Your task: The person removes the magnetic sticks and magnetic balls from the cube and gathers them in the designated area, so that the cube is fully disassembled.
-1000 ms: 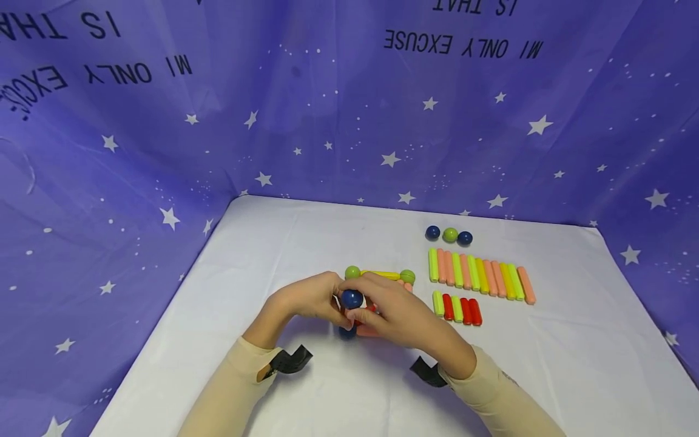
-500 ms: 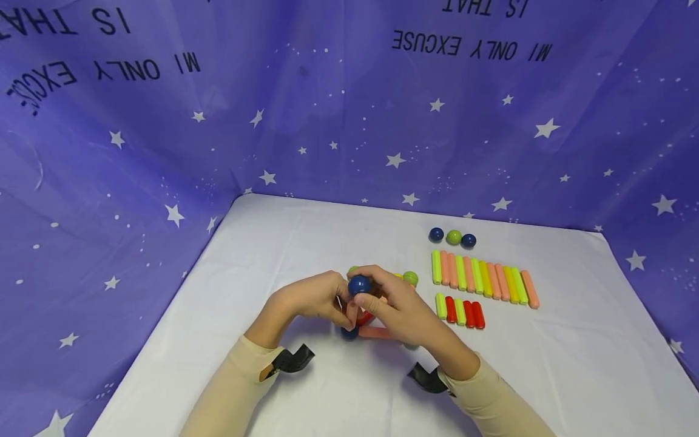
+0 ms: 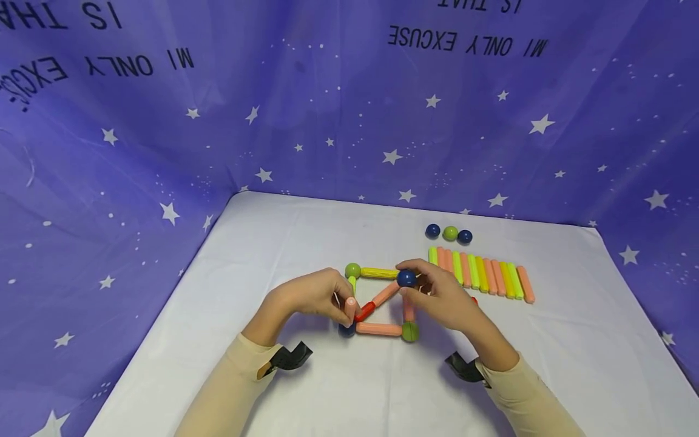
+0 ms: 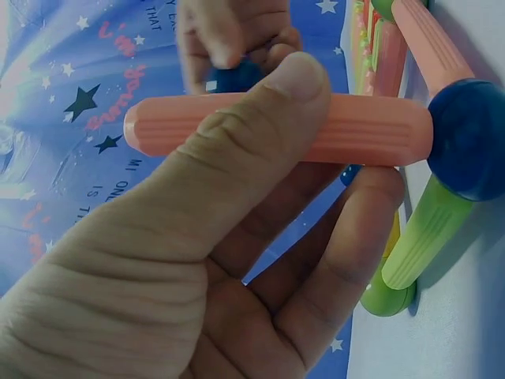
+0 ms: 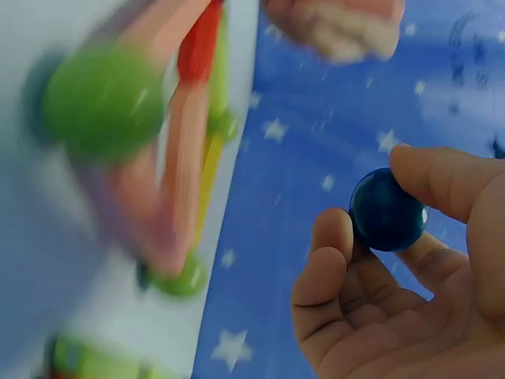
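My left hand (image 3: 314,296) pinches a salmon-pink magnetic rod (image 4: 371,130) between thumb and fingers. The rod stands upright, its lower end at a dark blue ball (image 4: 472,142), the near-left corner of a flat rod-and-ball frame. Between thumb and fingertips my right hand (image 3: 445,297) holds another dark blue ball (image 5: 387,210), raised over the frame's far-right corner. A yellow rod (image 3: 379,273), a pink rod (image 3: 379,329) and green balls (image 3: 411,332) form part of the frame. Red (image 3: 364,312) and pink (image 3: 386,294) rods run diagonally across it. The far-right green ball is hidden in the head view.
Behind the right hand, several yellow, pink and lime rods (image 3: 494,278) lie in a row on the white table (image 3: 306,230). Beyond them sit two blue balls and one green ball (image 3: 450,233). The right hand largely covers a row of shorter rods.
The right hand has moved right, away from the left hand, carrying the blue ball off the upright rod's top. The left hand keeps its pinch on the rod.
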Demonstrator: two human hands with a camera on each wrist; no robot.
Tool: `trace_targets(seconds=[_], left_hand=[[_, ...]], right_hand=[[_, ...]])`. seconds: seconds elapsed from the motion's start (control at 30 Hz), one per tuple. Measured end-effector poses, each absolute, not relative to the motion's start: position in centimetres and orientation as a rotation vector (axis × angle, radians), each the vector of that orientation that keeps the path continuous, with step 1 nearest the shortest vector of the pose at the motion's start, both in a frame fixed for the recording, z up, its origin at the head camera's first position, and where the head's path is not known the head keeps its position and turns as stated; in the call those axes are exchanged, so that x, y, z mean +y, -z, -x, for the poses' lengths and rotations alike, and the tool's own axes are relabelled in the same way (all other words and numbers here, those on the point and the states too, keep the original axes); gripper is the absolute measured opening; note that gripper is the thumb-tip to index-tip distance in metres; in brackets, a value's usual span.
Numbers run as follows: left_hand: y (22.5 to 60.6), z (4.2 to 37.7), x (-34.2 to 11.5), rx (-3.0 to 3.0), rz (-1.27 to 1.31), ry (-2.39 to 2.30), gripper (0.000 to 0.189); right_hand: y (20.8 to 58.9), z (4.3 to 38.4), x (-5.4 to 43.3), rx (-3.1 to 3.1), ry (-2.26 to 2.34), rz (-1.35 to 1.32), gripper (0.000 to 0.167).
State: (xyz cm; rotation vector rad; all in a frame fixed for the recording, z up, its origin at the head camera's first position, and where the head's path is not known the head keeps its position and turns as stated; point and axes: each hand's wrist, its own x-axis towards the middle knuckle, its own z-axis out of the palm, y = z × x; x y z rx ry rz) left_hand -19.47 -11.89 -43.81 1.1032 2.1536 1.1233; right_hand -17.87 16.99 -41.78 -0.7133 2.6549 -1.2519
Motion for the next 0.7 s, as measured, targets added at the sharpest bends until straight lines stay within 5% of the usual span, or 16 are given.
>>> trace_targets(seconds=[0.7], left_hand=[[43.7,19.3,-11.9,2.156,-1.1,-1.132,0.013]], right_hand=[[42.7,28.4,30.6,2.846,0.772,0.082,0.053]])
